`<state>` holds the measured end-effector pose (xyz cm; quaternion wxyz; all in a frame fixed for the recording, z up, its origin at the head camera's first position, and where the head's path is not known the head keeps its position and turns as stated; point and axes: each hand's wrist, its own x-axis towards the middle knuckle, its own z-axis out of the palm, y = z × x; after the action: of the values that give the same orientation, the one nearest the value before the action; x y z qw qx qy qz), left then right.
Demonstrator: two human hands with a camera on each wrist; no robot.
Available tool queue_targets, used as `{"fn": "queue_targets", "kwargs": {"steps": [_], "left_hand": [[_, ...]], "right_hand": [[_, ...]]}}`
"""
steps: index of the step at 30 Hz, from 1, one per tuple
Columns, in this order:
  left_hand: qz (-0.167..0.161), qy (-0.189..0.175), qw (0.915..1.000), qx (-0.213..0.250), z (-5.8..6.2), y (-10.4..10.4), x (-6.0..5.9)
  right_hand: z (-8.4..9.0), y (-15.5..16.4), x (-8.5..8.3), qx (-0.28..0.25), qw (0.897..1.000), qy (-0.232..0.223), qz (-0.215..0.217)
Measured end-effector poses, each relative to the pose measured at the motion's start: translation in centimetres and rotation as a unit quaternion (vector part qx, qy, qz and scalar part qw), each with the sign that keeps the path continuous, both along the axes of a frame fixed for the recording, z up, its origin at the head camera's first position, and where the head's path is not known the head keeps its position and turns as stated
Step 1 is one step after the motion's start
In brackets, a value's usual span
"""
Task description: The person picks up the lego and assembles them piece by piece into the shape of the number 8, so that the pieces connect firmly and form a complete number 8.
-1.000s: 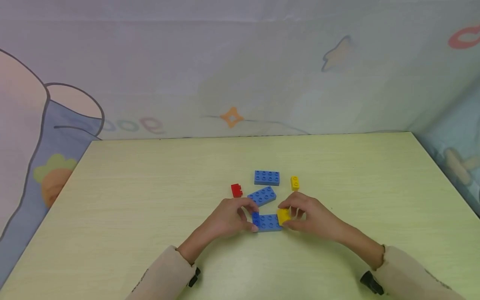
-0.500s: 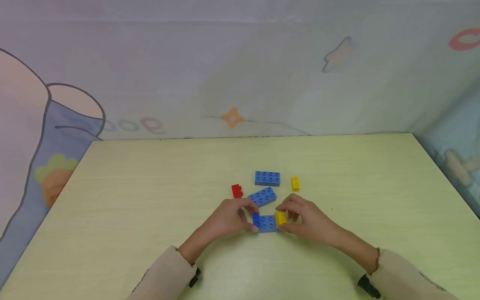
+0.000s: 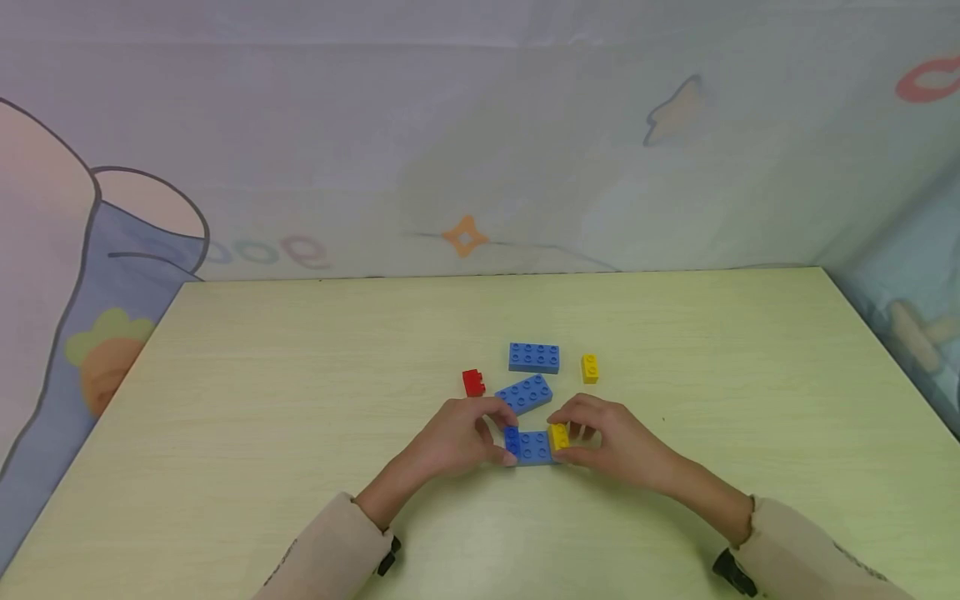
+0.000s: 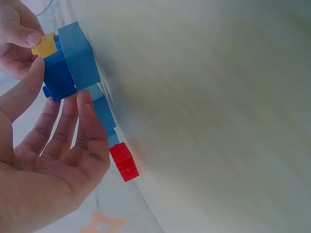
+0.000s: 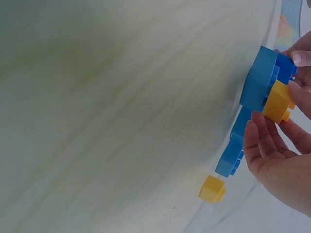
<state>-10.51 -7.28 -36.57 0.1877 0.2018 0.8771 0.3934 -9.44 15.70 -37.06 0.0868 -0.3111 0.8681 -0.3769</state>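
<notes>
- The left hand [image 3: 455, 436] pinches a dark blue brick [image 3: 512, 439] at the left end of a blue plate [image 3: 534, 447] lying on the bench [image 3: 300, 400].
- The right hand [image 3: 609, 442] grips a yellow brick [image 3: 558, 436] on the plate's right end.
- A second blue plate [image 3: 524, 392] lies just behind.

Table [image 3: 262, 400] was pale yellow-green with a faint wood grain, matte, rectangular; its far edge ran straight across and both far corners were in head view. Backdrop [image 3: 480, 133] behind it was a printed cartoon sheet in washed-out lilac and blue-grey: an orange four-point star [image 3: 464, 235], a faded star shape [image 3: 678, 108] upper right, a red ring [image 3: 930, 79] at the right edge, pastel loops [image 3: 266, 248] near the table line, and a carrot figure [image 3: 105, 358] low left. Light was soft and even, with no hard shadows.
</notes>
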Motion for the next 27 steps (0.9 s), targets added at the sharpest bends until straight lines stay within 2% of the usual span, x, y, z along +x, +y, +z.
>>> {"fn": "queue_targets", "kwargs": {"steps": [8,20,27], "left_hand": [[0.004,-0.002,1.0000,0.002,0.11,0.01,0.07],[0.002,0.002,1.0000,-0.001,0.18,0.06,0.16],[0.000,0.002,1.0000,-0.003,0.12,0.07,0.09]], "right_hand": [[-0.30,-0.09,-0.24,-0.004,1.000,0.008,0.002],[-0.16,-0.05,-0.75,0.000,1.000,-0.019,0.013],[-0.20,-0.05,-0.80,-0.002,1.000,-0.013,0.012]]}}
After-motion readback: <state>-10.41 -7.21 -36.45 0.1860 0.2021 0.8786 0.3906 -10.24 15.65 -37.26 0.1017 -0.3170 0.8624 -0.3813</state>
